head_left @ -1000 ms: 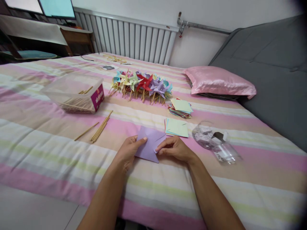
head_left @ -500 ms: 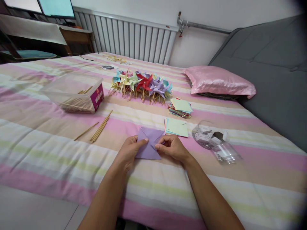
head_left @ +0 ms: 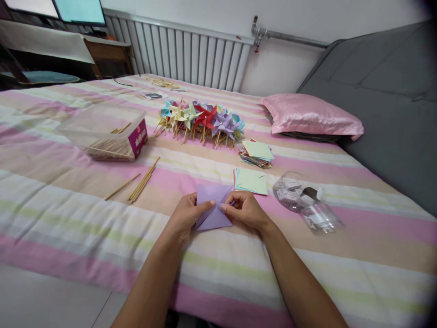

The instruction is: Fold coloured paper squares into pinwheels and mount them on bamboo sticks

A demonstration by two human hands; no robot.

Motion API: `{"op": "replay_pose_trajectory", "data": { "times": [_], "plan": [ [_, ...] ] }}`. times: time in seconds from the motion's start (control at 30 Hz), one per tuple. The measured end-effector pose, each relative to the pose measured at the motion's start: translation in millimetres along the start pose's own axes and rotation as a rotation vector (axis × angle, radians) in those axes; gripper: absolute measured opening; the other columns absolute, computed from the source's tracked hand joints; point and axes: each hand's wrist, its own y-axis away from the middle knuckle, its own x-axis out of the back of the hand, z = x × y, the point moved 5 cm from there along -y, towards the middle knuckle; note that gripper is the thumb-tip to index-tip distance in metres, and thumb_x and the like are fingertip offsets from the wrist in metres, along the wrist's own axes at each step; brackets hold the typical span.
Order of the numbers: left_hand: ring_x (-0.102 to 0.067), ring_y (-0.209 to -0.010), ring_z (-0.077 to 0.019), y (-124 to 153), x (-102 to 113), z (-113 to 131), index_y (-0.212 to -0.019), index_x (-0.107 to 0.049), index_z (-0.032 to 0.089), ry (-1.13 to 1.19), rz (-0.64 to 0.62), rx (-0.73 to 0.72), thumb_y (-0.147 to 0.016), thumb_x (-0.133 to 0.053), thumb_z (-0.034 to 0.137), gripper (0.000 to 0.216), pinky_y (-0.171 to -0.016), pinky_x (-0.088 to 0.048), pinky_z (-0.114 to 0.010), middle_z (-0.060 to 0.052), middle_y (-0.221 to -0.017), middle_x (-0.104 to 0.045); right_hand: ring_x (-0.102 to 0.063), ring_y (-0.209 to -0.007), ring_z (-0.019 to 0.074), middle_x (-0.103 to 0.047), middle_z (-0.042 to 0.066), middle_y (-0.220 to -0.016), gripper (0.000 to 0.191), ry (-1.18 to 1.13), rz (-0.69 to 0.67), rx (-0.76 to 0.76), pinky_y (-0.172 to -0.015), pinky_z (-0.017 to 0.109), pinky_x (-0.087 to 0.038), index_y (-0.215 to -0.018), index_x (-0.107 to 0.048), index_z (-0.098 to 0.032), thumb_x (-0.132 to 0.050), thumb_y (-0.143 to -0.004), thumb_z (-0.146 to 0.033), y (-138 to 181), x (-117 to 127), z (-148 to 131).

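A square of purple paper [head_left: 213,221], with slits running in from its corners, is held just above the bed's front part. My left hand [head_left: 187,214] grips its left side, thumb on top near the middle. The fingers of my right hand [head_left: 246,209] pinch the paper's right side close to the centre; whether a small pin is between them I cannot make out. Just beyond my right hand lies a small pile of cut paper squares [head_left: 252,181], pale green on top. Finished paper pinwheels [head_left: 205,119] on sticks lie in a row farther back.
A taller stack of coloured paper [head_left: 256,152] lies behind the small pile. Clear plastic containers [head_left: 300,196] stand at the right. Several loose sticks [head_left: 144,181] lie at the left, before a plastic box [head_left: 99,123] of sticks. A pink pillow [head_left: 312,116] rests by the grey headboard [head_left: 378,86].
The purple paper has turned a little and shifted slightly right and nearer to me. My left thumb has slid toward its centre; my right hand stays pinched at the same place.
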Motion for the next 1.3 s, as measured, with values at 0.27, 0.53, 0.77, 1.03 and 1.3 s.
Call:
{"op": "replay_pose_trajectory", "data": {
  "times": [0.27, 0.53, 0.77, 1.03, 1.3],
  "plan": [
    [-0.064, -0.067, -0.0209, 3, -2, 3, -0.082, -0.07, 0.011, -0.055, 0.047, -0.014, -0.054, -0.08, 0.024, 0.032, -0.065, -0.049, -0.031, -0.009, -0.075, -0.072, -0.05, -0.05, 0.0089, -0.056, -0.001, -0.059, 0.023, 0.052, 0.015, 0.009, -0.046, 0.021, -0.038, -0.062, -0.055, -0.017, -0.068, -0.075, -0.032, 0, 0, -1],
    [-0.064, -0.063, -0.0187, 5, -6, 5, -0.078, -0.072, 0.01, -0.064, 0.092, -0.033, -0.052, -0.08, 0.023, 0.03, -0.063, -0.049, -0.029, -0.008, -0.073, -0.072, -0.049, -0.051, 0.0089, -0.055, -0.002, -0.059, 0.02, 0.079, 0.025, 0.026, -0.047, 0.021, -0.038, -0.062, -0.055, -0.017, -0.066, -0.075, -0.027, 0, 0, -1],
    [-0.064, -0.059, -0.0168, 6, -9, 6, -0.078, -0.072, 0.008, 0.013, 0.233, -0.078, -0.048, -0.081, 0.019, 0.033, -0.061, -0.05, -0.027, -0.007, -0.071, -0.072, -0.047, -0.052, 0.0079, -0.055, -0.003, -0.065, 0.015, 0.129, 0.143, 0.086, -0.048, 0.02, -0.037, -0.07, -0.055, -0.018, -0.067, -0.073, -0.027, 0, 1, -5],
    [-0.066, -0.066, -0.0176, 6, -12, 1, -0.085, -0.071, 0.012, 0.154, 0.279, -0.15, -0.055, -0.079, 0.022, 0.034, -0.066, -0.051, -0.028, -0.007, -0.079, -0.074, -0.055, -0.06, 0.0106, -0.06, -0.005, -0.071, 0.067, -0.108, 0.341, 0.108, -0.058, 0.022, -0.045, -0.124, -0.038, -0.025, -0.075, -0.07, -0.031, 1, 3, -14],
    [-0.065, -0.068, -0.0188, 8, -23, -4, -0.086, -0.072, 0.011, 0.244, 0.237, -0.118, -0.052, -0.082, 0.023, 0.037, -0.067, -0.051, -0.03, -0.009, -0.082, -0.073, -0.062, -0.075, 0.0157, -0.069, 0.003, -0.084, 0.029, -0.307, 0.25, 0.004, -0.07, 0.026, -0.05, -0.087, -0.065, -0.018, -0.077, -0.067, -0.036, -2, 4, -6]
  ]
}}
